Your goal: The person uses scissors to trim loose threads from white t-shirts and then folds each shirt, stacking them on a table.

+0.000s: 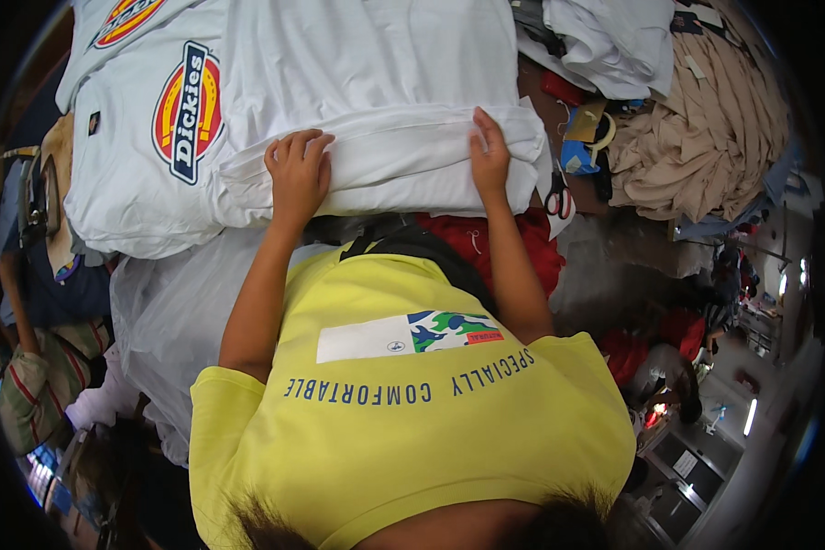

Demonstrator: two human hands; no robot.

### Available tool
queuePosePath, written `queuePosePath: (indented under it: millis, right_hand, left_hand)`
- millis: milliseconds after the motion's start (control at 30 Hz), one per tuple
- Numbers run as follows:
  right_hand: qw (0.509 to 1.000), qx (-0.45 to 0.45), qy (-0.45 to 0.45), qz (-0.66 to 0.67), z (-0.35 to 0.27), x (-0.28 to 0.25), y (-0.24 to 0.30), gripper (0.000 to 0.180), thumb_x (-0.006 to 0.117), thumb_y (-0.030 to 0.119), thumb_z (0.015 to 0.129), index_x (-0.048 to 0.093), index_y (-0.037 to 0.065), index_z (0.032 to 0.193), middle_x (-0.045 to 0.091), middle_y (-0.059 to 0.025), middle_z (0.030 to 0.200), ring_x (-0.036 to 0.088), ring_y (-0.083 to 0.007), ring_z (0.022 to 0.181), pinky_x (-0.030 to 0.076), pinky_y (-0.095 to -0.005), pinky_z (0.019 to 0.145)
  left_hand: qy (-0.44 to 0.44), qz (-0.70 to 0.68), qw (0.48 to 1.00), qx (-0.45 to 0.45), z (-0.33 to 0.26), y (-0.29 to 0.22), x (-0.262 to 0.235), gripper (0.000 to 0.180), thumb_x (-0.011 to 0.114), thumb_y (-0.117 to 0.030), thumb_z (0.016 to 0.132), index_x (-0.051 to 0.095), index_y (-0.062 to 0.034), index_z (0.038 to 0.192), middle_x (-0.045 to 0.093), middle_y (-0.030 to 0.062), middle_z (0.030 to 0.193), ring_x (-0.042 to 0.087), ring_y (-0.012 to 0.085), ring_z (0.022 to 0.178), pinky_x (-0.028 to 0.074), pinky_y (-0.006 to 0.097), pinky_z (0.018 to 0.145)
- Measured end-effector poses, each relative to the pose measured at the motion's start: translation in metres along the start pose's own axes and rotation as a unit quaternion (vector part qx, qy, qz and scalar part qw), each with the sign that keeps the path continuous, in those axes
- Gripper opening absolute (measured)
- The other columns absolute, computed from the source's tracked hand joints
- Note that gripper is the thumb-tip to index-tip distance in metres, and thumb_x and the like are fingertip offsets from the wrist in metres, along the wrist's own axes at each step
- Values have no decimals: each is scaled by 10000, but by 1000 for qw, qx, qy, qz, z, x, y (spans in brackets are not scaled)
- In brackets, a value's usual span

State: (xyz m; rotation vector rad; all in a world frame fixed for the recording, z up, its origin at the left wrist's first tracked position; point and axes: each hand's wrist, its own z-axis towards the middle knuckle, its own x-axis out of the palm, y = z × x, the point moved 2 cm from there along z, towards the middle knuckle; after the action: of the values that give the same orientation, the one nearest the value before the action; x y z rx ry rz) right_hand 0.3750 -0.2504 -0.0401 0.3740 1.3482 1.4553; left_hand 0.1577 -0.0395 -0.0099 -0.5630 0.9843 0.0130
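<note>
A white T-shirt (pixel 367 60) lies spread in front of me, with a folded-back band (pixel 394 160) of fabric along its near edge. My left hand (pixel 298 179) rests on the left part of this band, fingers slightly bent and apart, thumb toward the middle. On the band's right part lies my right hand (pixel 490 160), its fingers stretched forward and the thumb apart. Neither hand visibly grips the cloth. Left of the band, the white fabric carries a large red, yellow and blue printed logo (pixel 186 115).
Black-handled scissors (pixel 559 197) and a tape roll (pixel 603 133) lie right of the shirt. Beyond them is a beige cloth heap (pixel 706 128), with white garments (pixel 614 41) behind. Clear plastic sheeting (pixel 174 312) hangs at the near left. Another person's arm (pixel 14 293) shows far left.
</note>
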Motion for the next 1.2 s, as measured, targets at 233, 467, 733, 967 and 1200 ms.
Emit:
queuePosePath:
  millis: [233,467,733,967,1200]
  right_hand:
    - [965,77,-225,-115,37,-94,-42,294,563,127,849,540,-3,1112,590,-137,1025,573,-197,937,458,-279,782]
    - [962,238,-120,-66,35,-100,-63,549,669,70,701,469,22,1210,585,-139,963,553,-193,830,441,-297,757]
    - [977,75,-128,-156,34,-103,-58,422,638,12,672,561,51,1085,586,-119,962,567,-258,856,450,-348,782]
    - [930,-188,-35,-315,21,-58,25,393,515,-23,691,617,120,1042,519,-102,1183,472,-300,1095,359,-394,928]
    - [982,-73,54,-165,12,-55,-20,143,486,-15,707,562,54,806,562,-72,634,576,-265,735,439,-384,668]
  left_hand:
    - [40,38,998,-15,20,-13,26,300,625,-154,758,569,-123,1051,535,45,948,482,223,943,309,408,865]
    - [72,13,996,-56,17,-15,32,206,626,-180,782,594,-124,977,550,43,905,515,226,865,355,392,801]
    - [35,18,998,-50,17,-21,33,174,615,-163,784,603,-113,950,561,39,866,526,228,850,367,377,772]
    - [68,-38,994,-73,2,-25,30,173,601,-147,792,609,-112,961,562,43,844,529,231,831,363,380,762]
    - [57,-48,993,-91,-10,-17,40,174,609,-154,784,608,-114,953,556,36,856,524,225,815,363,375,746]
